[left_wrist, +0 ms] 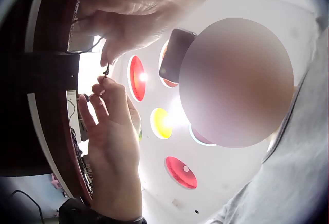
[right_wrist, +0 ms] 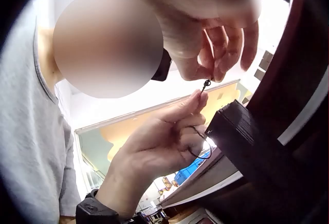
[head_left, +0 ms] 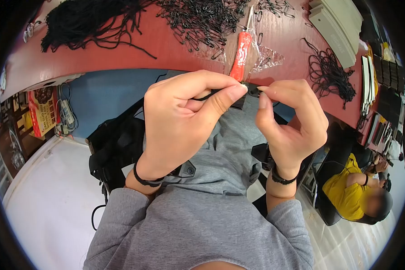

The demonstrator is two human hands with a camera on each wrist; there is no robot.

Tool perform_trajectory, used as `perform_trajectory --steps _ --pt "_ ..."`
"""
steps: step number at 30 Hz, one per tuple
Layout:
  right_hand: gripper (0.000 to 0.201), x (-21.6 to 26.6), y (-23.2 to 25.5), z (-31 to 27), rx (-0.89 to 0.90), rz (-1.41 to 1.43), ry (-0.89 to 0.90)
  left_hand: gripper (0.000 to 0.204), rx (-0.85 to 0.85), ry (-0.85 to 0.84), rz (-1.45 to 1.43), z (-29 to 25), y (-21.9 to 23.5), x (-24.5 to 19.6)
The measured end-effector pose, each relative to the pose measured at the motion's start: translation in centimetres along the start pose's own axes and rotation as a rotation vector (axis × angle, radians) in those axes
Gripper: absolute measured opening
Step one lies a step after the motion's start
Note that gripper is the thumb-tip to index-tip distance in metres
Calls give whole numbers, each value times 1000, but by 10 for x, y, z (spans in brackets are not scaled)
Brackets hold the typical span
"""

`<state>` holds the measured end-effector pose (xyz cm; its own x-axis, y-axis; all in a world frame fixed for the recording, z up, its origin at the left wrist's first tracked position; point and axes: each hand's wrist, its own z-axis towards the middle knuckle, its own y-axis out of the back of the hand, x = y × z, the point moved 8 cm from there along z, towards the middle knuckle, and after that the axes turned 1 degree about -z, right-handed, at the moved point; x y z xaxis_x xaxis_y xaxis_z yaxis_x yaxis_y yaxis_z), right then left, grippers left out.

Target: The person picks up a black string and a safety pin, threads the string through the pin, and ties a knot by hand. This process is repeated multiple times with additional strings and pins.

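A thin black cord [right_wrist: 208,151] runs from my left hand [head_left: 180,112], which pinches it between thumb and forefinger. In the right wrist view, part of the cord loops out below the left fingers. A small dark knot [right_wrist: 206,83] shows just past the left fingertips, in the narrow gap between the hands. My right hand [head_left: 297,112] has its thumb and forefinger bent together at the knot, pinching the cord's end there. Both hands are raised above the lap, in front of the table edge. Beyond them lies a red-handled tool [head_left: 241,54] with a thin metal shaft.
The red table [head_left: 175,60] bears a heap of black safety pins [head_left: 198,20], a bundle of black cords [head_left: 87,24], and a smaller cord bundle [head_left: 330,74]. Clear plastic [head_left: 267,60] lies by the tool. Pale boxes [head_left: 333,33] stand right. A seated person in yellow [head_left: 344,191] is lower right.
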<state>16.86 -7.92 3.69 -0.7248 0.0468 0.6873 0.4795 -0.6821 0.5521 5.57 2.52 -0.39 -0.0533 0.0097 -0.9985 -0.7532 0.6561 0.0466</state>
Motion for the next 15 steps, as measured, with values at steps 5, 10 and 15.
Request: perform_trajectory --steps 5,10,15 --pt "20 5 -3 -3 -54 -55 6 9 -55 -76 45 -5 1 -5" --pt "19 2 1 -5 -167 -66 -79 8 -69 -152 118 -11 -3 -17" --pt "14 -1 1 -7 -153 -40 -187 6 -73 -220 137 -18 -11 -17"
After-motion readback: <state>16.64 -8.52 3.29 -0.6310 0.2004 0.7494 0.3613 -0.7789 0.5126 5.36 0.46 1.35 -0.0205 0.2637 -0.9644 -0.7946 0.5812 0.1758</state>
